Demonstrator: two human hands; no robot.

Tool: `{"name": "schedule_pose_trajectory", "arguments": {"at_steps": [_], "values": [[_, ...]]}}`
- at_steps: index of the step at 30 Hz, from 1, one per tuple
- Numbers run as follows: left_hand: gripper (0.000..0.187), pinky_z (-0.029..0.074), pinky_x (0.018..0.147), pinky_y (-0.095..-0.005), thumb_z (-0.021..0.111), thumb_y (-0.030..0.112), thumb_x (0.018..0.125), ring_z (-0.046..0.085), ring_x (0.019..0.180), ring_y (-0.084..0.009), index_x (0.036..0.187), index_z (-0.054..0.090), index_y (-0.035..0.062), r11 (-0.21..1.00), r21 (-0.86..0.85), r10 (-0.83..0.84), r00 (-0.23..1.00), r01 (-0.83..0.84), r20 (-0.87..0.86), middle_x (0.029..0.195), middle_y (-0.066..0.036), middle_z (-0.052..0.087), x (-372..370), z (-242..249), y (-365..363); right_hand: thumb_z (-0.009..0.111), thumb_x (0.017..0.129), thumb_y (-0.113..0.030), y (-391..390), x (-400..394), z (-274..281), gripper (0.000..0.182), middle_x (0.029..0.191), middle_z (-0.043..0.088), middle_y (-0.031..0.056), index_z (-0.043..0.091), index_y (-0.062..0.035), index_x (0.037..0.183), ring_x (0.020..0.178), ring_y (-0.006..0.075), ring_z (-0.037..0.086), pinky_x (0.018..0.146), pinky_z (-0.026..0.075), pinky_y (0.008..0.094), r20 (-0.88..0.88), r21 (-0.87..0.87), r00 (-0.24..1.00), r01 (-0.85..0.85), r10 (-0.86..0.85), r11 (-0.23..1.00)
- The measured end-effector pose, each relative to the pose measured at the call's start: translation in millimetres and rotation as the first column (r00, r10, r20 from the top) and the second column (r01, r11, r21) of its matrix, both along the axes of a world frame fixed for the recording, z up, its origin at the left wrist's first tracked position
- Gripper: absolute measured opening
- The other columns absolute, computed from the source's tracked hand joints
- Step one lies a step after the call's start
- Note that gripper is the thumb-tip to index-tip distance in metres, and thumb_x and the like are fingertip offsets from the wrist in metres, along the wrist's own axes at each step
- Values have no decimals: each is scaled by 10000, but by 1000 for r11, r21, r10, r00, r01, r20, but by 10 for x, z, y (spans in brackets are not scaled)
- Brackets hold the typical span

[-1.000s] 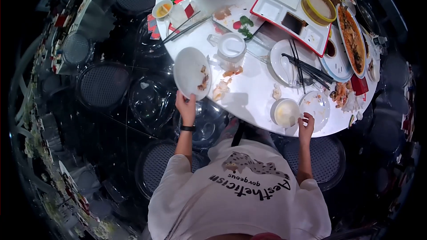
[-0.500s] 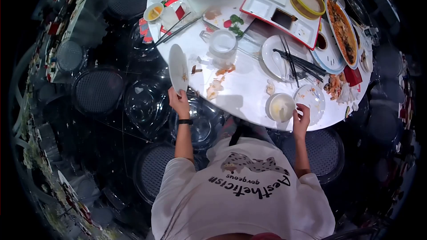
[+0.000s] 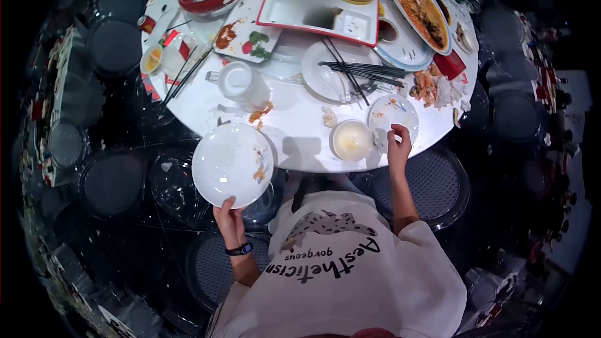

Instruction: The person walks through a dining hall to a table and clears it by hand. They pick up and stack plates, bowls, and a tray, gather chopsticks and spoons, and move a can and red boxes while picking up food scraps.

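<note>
My left hand (image 3: 230, 222) grips the near rim of a large white plate (image 3: 228, 163), thumb on top. Food scraps stick to the plate's right side, and it is tilted with its upper face toward me, at the table's front edge. My right hand (image 3: 399, 144) is over the near edge of a small white plate (image 3: 400, 112) with scraps on it. Its fingers are curled together; whether they pinch anything I cannot make out. Just left of that hand stands a white bowl (image 3: 352, 141) with yellowish residue inside.
Beyond are a clear pitcher (image 3: 241, 81), a plate (image 3: 313, 66) with a white spoon and black chopsticks (image 3: 369, 70), a red-rimmed tray (image 3: 282, 12) and an oval fish dish (image 3: 416, 9). Food scraps (image 3: 429, 87) lie to the right. Dark stools (image 3: 432, 181) stand around the table.
The large plate has swung from edge-on to facing me and come nearer, over the table's front edge. My right hand stays by the bowl and small plate. The view has shifted.
</note>
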State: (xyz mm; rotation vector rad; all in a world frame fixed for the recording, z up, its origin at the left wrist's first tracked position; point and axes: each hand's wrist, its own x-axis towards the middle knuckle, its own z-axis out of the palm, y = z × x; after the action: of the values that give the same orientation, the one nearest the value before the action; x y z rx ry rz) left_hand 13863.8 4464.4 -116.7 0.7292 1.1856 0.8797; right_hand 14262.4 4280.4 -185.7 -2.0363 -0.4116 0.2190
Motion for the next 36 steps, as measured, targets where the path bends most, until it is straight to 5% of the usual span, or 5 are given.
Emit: {"name": "schedule_pose_trajectory", "arguments": {"at_steps": [6,14,19,25,36], "values": [[341,563,655,-298,596,14,816,639,862,-238,1135,490,-45,836,-201,-415,829,510,376,1035,-139,608,1096,-22,-210,506,934,-184,-269,119,502,306,998,602,98,507,8,1174,881,202,614,762,528,352,-724,334,657,64,212,940],[308,570,664,-276,620,144,879,625,855,-153,1121,482,14,481,78,-849,441,873,291,975,-59,578,2543,-475,-625,504,914,-104,-859,162,413,312,1044,604,96,489,-7,1210,885,195,621,758,544,348,-764,343,635,250,114,905],[150,476,597,-238,613,46,844,567,697,-115,981,558,24,778,529,-139,914,339,-382,872,-46,572,1468,-42,450,502,901,-54,-1189,386,-142,335,1073,605,94,477,-16,1233,888,190,625,756,554,345,-786,303,616,444,-42,843],[339,456,813,-383,576,27,762,512,991,-326,1091,503,-15,525,584,475,356,619,-805,1064,-174,536,304,-1213,2901,542,882,-50,-1185,657,-795,287,1064,597,93,512,-30,1167,903,216,616,757,545,336,-791,206,605,405,-92,891],[229,383,815,-461,476,140,836,503,975,-259,1043,544,71,654,141,477,-261,743,-839,997,-95,526,240,-1809,3793,557,856,-85,-712,564,-149,155,733,572,51,590,-14,990,566,101,534,432,424,236,-245,-384,924,185,-293,905]]}}
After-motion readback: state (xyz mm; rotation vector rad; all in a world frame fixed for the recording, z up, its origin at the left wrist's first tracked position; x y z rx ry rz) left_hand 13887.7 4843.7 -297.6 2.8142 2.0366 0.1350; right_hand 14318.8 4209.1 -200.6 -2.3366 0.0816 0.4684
